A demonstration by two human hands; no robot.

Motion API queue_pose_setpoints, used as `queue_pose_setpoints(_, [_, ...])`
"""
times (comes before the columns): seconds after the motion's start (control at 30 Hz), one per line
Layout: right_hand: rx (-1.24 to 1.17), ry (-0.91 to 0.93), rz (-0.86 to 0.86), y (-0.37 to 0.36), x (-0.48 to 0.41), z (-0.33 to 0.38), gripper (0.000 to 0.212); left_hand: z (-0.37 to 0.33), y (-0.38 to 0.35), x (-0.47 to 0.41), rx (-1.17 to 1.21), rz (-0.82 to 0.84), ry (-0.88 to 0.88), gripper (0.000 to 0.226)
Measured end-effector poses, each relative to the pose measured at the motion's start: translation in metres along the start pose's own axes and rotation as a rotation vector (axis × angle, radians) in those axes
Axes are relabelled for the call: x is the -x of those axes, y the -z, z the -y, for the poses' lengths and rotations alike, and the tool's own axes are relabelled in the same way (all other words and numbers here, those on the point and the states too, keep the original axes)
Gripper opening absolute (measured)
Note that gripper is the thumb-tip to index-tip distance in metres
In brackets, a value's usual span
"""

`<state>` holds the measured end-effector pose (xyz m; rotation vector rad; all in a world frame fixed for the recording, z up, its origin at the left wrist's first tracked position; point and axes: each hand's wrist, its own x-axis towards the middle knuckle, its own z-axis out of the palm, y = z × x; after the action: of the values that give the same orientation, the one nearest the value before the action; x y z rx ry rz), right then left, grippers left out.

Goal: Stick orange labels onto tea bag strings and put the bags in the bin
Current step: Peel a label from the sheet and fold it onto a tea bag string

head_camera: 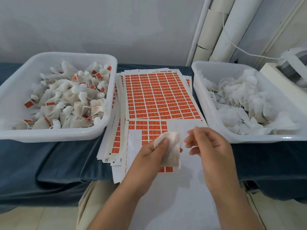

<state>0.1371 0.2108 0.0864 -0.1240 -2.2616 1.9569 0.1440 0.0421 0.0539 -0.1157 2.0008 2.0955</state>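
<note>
Grips tea bag [172, 152] in left hand [154, 152], thumb clamped on top, over the label sheets [157, 97] between left bin [49, 136] and right bin [249, 140]. Points its long axis away, wide end nearest. Curls right hand [209, 146] just beside; can't tell whether pinching string. Works over blue cloth [49, 163], white wall [99, 22] and pipes [224, 30] behind.

The right hand [209, 147] is smeared by motion at its fingertips [191, 140], so whether they pinch the thin string [193, 147] cannot be told. The tea bag [171, 151] hides the fingers of the left hand [150, 154] (only the thumb shows). The right bin [232, 140] and the white machine [292, 67] behind it run off the right edge, and the left bin [54, 136] is clipped at the left. Print on the orange labels [157, 97] is too small to read.
</note>
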Motion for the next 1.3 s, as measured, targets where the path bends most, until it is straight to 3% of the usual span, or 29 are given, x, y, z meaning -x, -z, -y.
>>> queue_pose_setpoints(0.1, [0.124,-0.076,0.139,-0.001,-0.002,-0.01,0.049,-0.004,-0.002,0.001,0.032,-0.008,-0.03,0.024])
queue_pose_setpoints(0.2, [0.251,-0.03,0.204,-0.004,0.0,-0.013,0.04,-0.009,-0.001,0.003,0.043,-0.015,-0.047,0.021])
queue_pose_setpoints(0.33, [0.412,0.11,0.152,0.0,0.003,-0.012,0.038,-0.003,0.001,0.002,0.051,-0.119,0.028,0.039])
queue_pose_setpoints(0.4, [0.436,0.146,0.152,0.006,0.001,-0.01,0.04,-0.003,0.004,0.002,0.006,-0.138,0.058,0.026])
queue_pose_setpoints(0.47, [0.349,0.117,0.185,0.01,-0.001,-0.008,0.04,-0.003,0.008,0.0,-0.083,-0.078,0.005,0.017])
queue_pose_setpoints(0.57, [0.191,0.008,0.289,0.009,-0.002,-0.004,0.034,-0.004,0.008,-0.002,-0.174,0.108,-0.169,0.026])
queue_pose_setpoints(0.67, [0.156,-0.028,0.335,0.008,-0.001,-0.005,0.034,-0.001,0.003,-0.004,-0.227,0.131,-0.269,0.027])
queue_pose_setpoints(0.9, [-0.376,-0.017,0.22,0.009,-0.001,-0.021,0.034,0.008,0.003,0.0,-0.188,0.052,-0.17,0.037])
queue_pose_setpoints(1.03, [-0.473,0.035,0.285,0.002,0.0,-0.025,0.024,0.009,0.005,0.002,-0.299,0.136,-0.231,0.04])
queue_pose_setpoints(1.13, [-0.674,-0.017,0.375,0.0,-0.003,-0.024,0.032,0.009,0.02,-0.014,-0.346,-0.113,-0.212,0.04])
queue_pose_setpoints(1.2, [-0.665,-0.06,0.282,-0.002,-0.008,-0.024,0.034,0.008,0.037,-0.029,-0.4,-0.292,-0.157,0.043])
queue_pose_setpoints(1.3, [-0.568,-0.161,0.127,-0.006,-0.02,-0.032,0.036,0.005,0.056,-0.04,-0.399,-0.399,-0.106,0.047])
